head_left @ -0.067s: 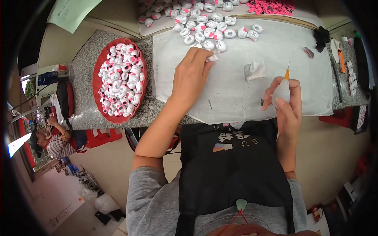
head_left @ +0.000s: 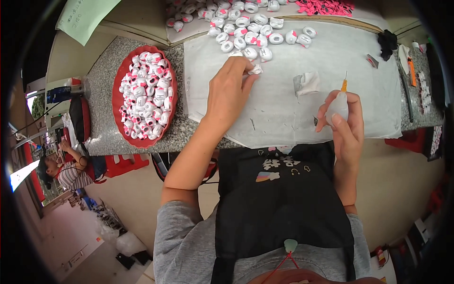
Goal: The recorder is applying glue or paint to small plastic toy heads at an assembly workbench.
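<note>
At the near edge of the loose white pieces, my left hand (head_left: 228,92) is closed, thumb and fingers pinching a small white piece (head_left: 256,70). My fingers hide part of it. Just beyond lie more small hollow white plastic pieces with pink bows (head_left: 265,54). On the right, my right hand (head_left: 347,125) is wrapped round a translucent squeeze bottle (head_left: 337,110) with an orange-based needle tip (head_left: 344,86), held upright with the needle pointing away from me. A crumpled white cloth (head_left: 309,83) lies on the pale sheet (head_left: 279,113) between my hands.
A red scalloped tray (head_left: 116,102) heaped with white-and-pink pieces stands at left. Small pink parts (head_left: 326,7) are piled at the back. Toward the right lie a black crumpled cloth (head_left: 387,43), a grey scrap (head_left: 372,61) and an orange-handled tool (head_left: 412,73). Another person (head_left: 71,170) sits far left.
</note>
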Demonstrator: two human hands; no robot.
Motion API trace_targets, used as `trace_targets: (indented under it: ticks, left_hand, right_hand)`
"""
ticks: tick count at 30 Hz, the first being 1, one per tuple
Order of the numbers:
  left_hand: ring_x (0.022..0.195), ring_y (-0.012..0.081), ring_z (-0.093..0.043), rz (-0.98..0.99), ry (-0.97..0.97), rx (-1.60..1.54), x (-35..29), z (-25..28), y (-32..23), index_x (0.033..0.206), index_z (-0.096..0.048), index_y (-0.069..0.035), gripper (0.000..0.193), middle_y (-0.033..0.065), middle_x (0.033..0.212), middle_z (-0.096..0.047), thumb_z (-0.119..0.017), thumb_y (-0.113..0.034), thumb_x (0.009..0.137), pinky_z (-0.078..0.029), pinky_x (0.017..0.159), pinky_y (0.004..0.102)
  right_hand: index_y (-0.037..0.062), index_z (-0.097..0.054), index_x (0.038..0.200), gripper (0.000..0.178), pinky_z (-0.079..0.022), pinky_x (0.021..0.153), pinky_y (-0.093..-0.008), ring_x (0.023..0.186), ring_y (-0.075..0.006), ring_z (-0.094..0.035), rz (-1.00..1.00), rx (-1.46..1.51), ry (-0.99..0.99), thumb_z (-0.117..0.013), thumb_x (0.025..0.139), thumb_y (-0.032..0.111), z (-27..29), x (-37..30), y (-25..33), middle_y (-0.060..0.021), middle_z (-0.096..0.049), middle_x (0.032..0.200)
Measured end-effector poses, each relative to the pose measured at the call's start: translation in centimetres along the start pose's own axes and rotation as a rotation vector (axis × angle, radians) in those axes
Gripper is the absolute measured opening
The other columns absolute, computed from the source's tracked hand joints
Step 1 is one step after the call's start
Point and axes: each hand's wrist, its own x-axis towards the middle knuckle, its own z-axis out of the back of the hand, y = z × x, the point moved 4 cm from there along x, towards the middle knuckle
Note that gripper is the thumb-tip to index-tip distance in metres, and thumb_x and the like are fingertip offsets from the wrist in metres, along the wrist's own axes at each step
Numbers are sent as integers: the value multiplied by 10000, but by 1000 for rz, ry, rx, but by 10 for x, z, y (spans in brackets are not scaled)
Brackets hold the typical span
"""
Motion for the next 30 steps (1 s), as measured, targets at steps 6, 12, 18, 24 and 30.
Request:
trace_targets:
  ticks: [6,12,18,24,30]
  left_hand:
    - [671,124,-520,-58,58,-192,-7,0,-16,864,-502,-24,219,89,831,-539,-592,-2,666,-422,605,214]
    - [708,91,-486,307,211,-1337,-18,-27,-40,932,-480,-20,219,115,955,-503,-554,-34,726,-415,631,221]
    - [845,158,-524,342,171,-1601,-22,-40,-40,1005,-453,2,263,127,991,-499,-513,-11,749,-436,737,270]
    - [875,189,-521,268,55,-1551,-26,-41,-33,1033,-416,15,329,153,1005,-485,-528,10,723,-441,761,311]
    - [870,181,-514,263,19,-1514,-28,-37,-32,1010,-413,15,353,153,994,-484,-560,18,689,-432,782,330]
  right_hand:
    - [-41,-347,1075,408,-428,530,-277,762,-190,-478,27,-31,-4,-482,728,125,-2,-1,3,-125,-402,988]
    - [-24,-404,1042,368,-446,509,-253,648,-172,-507,201,32,-198,-510,697,46,10,-6,19,-129,-452,874]
    - [38,-407,842,297,-374,547,-224,656,-120,-439,354,261,-515,-612,641,113,-2,-4,37,-97,-425,846]
    - [46,-442,849,398,-415,550,-247,619,-130,-461,781,-288,-188,-719,579,139,-12,-19,40,-73,-439,790]
    - [63,-472,840,474,-436,509,-246,617,-144,-490,798,-399,-34,-771,473,89,-24,-21,38,-76,-465,823]
